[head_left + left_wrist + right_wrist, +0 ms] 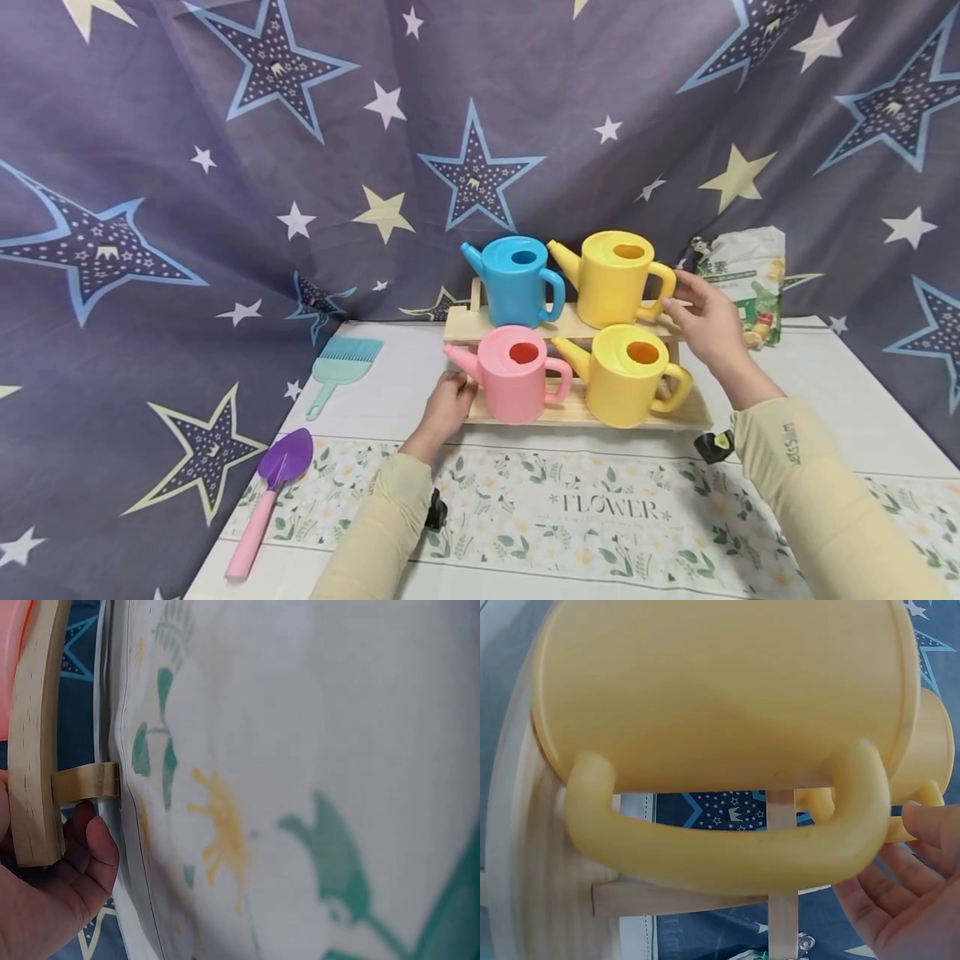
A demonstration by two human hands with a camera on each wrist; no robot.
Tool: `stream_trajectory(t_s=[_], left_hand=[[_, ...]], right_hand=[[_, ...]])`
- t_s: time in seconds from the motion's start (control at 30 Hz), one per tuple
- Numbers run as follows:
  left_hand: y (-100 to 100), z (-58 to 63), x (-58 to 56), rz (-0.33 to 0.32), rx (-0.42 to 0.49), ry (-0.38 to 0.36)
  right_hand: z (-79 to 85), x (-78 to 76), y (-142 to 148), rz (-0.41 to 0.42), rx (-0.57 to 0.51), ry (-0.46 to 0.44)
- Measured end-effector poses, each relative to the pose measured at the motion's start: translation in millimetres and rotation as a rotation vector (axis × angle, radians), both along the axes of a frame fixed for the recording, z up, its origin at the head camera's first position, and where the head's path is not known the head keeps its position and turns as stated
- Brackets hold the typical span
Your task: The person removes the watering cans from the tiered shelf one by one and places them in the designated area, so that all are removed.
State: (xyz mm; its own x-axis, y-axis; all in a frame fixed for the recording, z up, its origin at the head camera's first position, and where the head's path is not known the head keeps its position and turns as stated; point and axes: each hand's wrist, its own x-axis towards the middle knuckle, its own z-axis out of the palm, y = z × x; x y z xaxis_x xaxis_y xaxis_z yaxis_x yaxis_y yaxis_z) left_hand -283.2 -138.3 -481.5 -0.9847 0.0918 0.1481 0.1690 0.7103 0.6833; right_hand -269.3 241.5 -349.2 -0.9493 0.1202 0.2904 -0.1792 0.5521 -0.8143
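Note:
A two-tier wooden stand (465, 323) holds several toy watering cans. On its upper board are a blue watering can (513, 283) and a yellow watering can (613, 283). The lower board carries a pink watering can (513, 379) and a second yellow watering can (624, 383), whose handle fills much of the right wrist view. My left hand (448, 408) grips the left end of the lower board (34, 750), fingers curled beneath it. With thumb and fingers, my right hand (708, 321) pinches the handle of the upper yellow can, seen behind the nearer one in the right wrist view.
To the left lie a teal brush (343, 362) and a purple trowel with a pink handle (255, 525). A white printed bag (750, 279) stands behind the right hand. A star-patterned curtain (570, 108) hangs behind the cloth-covered table (540, 542).

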Motion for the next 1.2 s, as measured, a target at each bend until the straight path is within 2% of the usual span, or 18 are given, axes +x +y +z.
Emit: stream_trajectory(t_s=[0.23, 0.53, 0.73, 0.97, 1.2], left_hand=[[0.7, 1.8, 1.7, 0.001, -0.007, -0.009], [0.4, 0.4, 2.0, -0.003, -0.027, 0.020], [0.1, 0.8, 1.5, -0.004, -0.042, -0.010], [-0.9, 1.6, 1.4, -0.015, -0.050, -0.007], [-1.4, -1.1, 1.2, -0.012, -0.053, -0.012]], right_hand=[[0.3, -3.4, -2.0, 0.007, 0.029, 0.001], [0.0, -2.4, -3.2, -0.003, 0.043, 0.021], [-2.3, -2.9, -3.2, -0.020, 0.073, 0.025], [-5.1, -2.7, -3.4, -0.058, 0.097, 0.084], [-8.0, 0.0, -1.7, -0.103, 0.053, 0.080]])
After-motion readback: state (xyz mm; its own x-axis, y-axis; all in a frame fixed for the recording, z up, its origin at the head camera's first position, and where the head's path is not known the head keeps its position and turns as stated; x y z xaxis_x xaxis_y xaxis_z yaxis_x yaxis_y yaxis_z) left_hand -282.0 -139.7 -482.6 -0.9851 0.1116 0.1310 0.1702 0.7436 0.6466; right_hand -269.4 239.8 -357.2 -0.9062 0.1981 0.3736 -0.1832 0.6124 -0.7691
